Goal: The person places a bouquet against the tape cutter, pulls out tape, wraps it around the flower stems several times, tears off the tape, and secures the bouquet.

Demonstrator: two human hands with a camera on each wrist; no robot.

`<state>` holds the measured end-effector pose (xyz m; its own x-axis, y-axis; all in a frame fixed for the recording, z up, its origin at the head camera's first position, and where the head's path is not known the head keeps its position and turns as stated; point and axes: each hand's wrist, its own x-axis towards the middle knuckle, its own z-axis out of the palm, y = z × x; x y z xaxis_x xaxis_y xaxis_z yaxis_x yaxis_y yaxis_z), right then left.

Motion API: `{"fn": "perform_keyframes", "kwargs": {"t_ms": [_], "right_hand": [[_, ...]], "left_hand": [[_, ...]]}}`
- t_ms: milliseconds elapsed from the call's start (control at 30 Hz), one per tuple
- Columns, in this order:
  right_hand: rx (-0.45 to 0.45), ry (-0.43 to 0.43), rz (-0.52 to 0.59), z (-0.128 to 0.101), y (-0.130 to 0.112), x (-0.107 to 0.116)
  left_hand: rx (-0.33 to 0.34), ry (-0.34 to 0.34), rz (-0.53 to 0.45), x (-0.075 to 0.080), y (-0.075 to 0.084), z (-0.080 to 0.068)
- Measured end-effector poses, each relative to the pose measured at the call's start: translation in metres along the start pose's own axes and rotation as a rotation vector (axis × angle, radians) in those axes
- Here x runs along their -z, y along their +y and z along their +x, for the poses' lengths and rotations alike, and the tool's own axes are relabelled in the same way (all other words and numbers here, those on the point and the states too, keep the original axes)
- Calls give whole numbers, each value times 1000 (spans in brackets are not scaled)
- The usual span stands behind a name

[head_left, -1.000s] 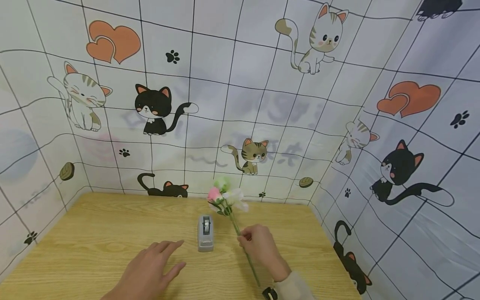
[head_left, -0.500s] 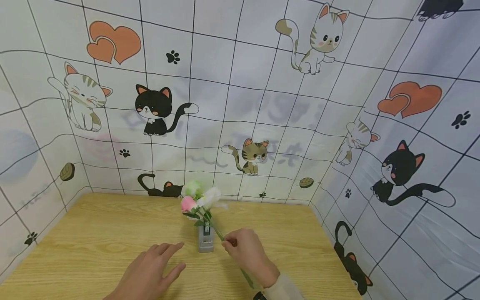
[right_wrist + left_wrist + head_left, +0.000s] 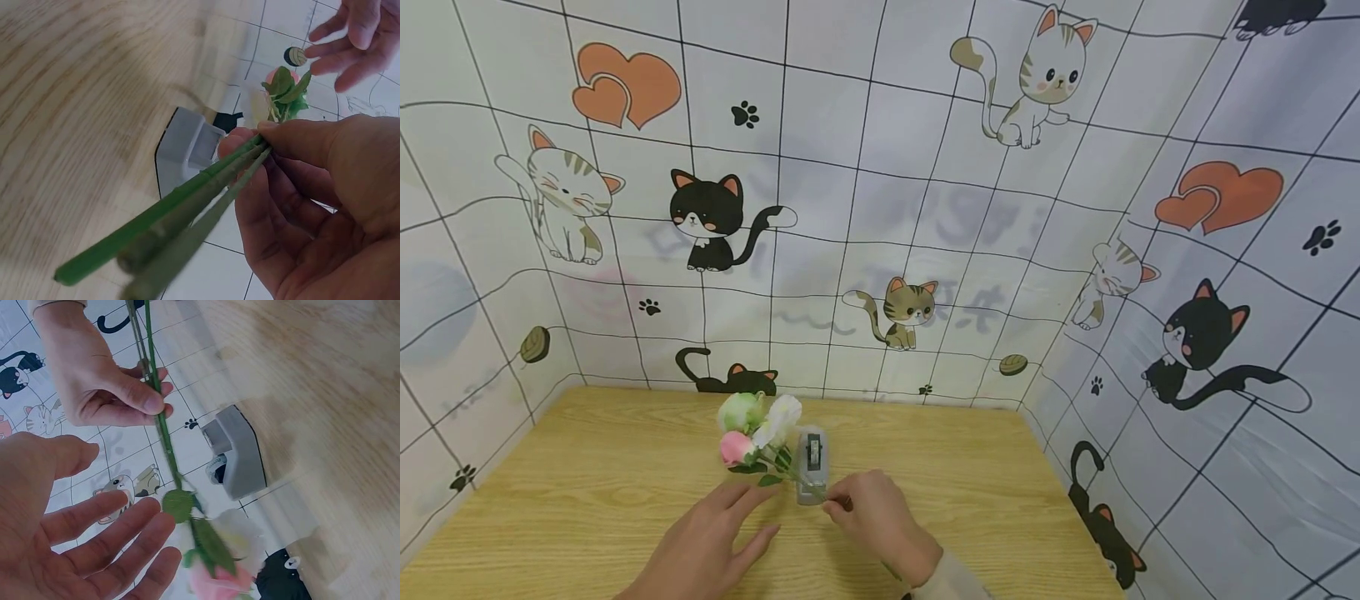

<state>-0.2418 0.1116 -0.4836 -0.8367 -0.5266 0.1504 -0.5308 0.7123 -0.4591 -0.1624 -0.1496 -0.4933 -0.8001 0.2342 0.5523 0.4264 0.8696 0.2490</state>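
My right hand (image 3: 876,517) (image 3: 300,187) (image 3: 109,387) pinches the green stems (image 3: 187,194) (image 3: 164,434) of a small bunch of artificial flowers (image 3: 752,429), with a pink, a white and a pale green bloom. The blooms lean left over the wooden table (image 3: 587,467), above a grey tape dispenser (image 3: 811,467) (image 3: 237,456) (image 3: 184,150). My left hand (image 3: 715,533) (image 3: 75,537) is open, fingers spread, just below the leaves (image 3: 187,515) and close to them.
Cat-and-heart patterned sheets (image 3: 880,208) wall the table at the back and on both sides. The tape dispenser stands mid-table between the two hands. Bare wood lies at the left and right of the table.
My right hand has swung the flowers leftward, from right of the tape dispenser to over and left of it. The left hand has lifted slightly toward the leaves.
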Motion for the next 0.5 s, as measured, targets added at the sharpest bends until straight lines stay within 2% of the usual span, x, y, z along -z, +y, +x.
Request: {"fn": "perform_keyframes", "kwargs": {"t_ms": [133, 333, 433, 500], "right_hand": [[19, -24, -53, 1, -3, -5], [47, -87, -101, 3, -3, -13], [82, -102, -113, 3, -1, -16], [115, -108, -124, 3, 1, -18]], "left_hand": [[-53, 44, -12, 1, 1, 3], [-123, 56, -73, 1, 2, 9], [-121, 43, -68, 0, 5, 13], [-99, 9, -60, 0, 7, 15]]}}
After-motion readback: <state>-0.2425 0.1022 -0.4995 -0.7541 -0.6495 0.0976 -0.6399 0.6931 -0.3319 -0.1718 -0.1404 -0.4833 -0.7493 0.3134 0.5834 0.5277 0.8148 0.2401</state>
